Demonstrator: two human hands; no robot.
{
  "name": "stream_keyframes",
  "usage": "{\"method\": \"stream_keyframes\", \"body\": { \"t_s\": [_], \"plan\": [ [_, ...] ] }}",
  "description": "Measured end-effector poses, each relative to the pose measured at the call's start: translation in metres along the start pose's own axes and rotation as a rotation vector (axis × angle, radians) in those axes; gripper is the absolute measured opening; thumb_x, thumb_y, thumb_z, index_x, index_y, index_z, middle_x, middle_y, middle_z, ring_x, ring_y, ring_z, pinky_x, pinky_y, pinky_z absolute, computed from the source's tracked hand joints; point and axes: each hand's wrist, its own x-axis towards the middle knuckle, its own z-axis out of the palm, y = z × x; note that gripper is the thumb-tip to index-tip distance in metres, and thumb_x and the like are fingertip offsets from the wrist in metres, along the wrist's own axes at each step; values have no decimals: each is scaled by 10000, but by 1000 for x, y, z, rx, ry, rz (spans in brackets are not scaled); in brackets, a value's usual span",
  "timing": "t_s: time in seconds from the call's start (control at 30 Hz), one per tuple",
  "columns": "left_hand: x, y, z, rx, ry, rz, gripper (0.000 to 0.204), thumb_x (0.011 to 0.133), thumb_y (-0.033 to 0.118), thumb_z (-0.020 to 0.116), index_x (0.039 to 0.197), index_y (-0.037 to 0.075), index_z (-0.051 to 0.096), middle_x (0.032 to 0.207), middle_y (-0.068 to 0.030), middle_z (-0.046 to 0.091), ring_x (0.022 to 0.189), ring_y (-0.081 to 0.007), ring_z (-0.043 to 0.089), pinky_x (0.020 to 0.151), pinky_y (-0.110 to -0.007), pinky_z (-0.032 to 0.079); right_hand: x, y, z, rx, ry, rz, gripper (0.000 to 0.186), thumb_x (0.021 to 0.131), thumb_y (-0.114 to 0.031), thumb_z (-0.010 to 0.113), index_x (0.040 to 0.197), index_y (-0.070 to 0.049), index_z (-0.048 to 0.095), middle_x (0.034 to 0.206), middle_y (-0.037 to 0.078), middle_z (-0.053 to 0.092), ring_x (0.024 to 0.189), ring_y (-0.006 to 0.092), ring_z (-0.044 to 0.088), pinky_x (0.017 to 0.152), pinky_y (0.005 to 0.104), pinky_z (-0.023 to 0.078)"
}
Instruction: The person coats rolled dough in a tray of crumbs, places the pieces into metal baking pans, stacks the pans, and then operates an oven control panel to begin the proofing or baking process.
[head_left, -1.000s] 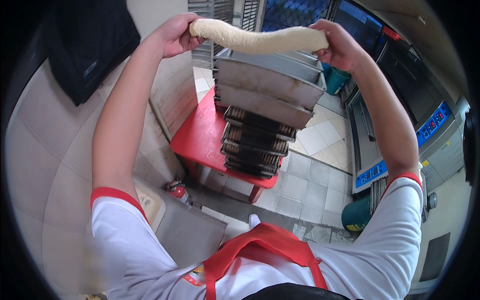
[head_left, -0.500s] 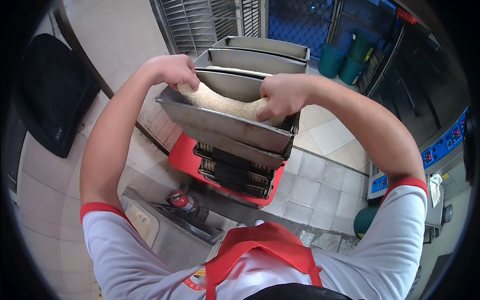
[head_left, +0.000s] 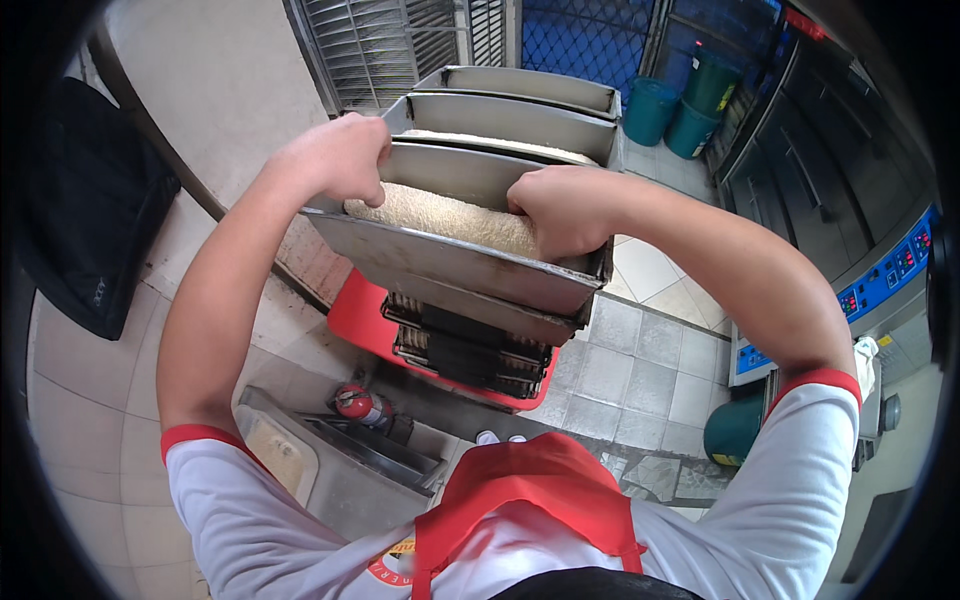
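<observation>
A long pale dough roll (head_left: 450, 217), coated in fine crumbs, lies lengthwise in the nearest metal loaf pan (head_left: 440, 262). My left hand (head_left: 340, 160) is closed around the roll's left end, its thumb down against the near side. At the other end, my right hand (head_left: 572, 212) is closed with its fingers down inside the pan, hiding the tip of the roll. Just behind stands a second pan (head_left: 510, 112) with another crumb-coated dough roll (head_left: 500, 145) in it. The inside of the farthest pan (head_left: 530, 82) is mostly hidden.
The pans rest on a stack of dark racks or pans (head_left: 470, 345) over a red base (head_left: 355, 310). A fire extinguisher (head_left: 362, 404) and a tray of crumbs (head_left: 280, 450) sit lower left. Green bins (head_left: 650, 110) stand far right, near an oven with a blue control panel (head_left: 890, 275).
The dough roll, sagging between my hands before, has gone lower and now lies straighter in the pan. My right hand has sunk deeper at its end.
</observation>
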Motion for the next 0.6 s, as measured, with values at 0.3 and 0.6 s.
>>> {"method": "stream_keyframes", "body": {
  "t_s": [0.3, 0.6],
  "plan": [
    [3, -15, 27, 1, -60, 122, 354, 600, 63, 797, 923, -11, 670, 890, -142, 705, 887, -297, 686, 773, -375, 556, -28, -23, -25, -163, 59, 28, 334, 775, -213, 792, 1018, 7, 732, 989, 187, 734, 951, 343, 708, 828, 427, 572],
    [-52, 36, -37, -548, 243, -191, 369, 817, 38, 724, 1183, 20, 681, 939, -93, 688, 902, -132, 651, 816, -316, 546, -79, 51, -40, 286, 798, -354, 292, 777, -28, 790, 838, -20, 504, 715, 8, 459, 674, 122, 417, 599, 305, 414]
  ]
}}
